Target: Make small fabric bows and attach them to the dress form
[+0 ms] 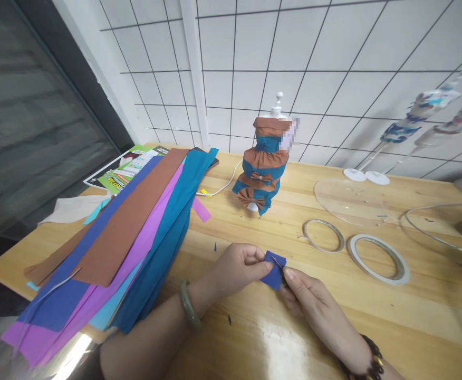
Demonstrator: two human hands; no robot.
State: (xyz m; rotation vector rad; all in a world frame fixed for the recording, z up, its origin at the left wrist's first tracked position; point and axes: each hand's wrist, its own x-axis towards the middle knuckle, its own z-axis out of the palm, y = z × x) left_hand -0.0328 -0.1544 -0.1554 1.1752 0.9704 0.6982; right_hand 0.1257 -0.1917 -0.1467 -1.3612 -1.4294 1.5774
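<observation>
Between the thumb and fingers of my left hand (pixel 243 266) is a small folded piece of dark blue fabric (pixel 271 278). My right hand (pixel 312 295) is closed around a small dark tool (pixel 280 268), apparently scissors, with its thin tip lying over the top of the blue piece. My fingers cover most of the tool. Beyond my hands stands a small dress form (pixel 277 108) dressed in brown and teal fabric bands with brown bows (pixel 250 198). Tiny dark blue scraps (pixel 230 320) lie on the wooden table near my left wrist.
Long fabric strips (pixel 132 221) in brown, blue, purple and teal cover the table's left side. Two tape rolls (pixel 403 274) lie right of my hands. Behind them are a clear round sheet (pixel 334 203) and two slim dress forms (pixel 401 132). A white cable (pixel 416 211) runs at right.
</observation>
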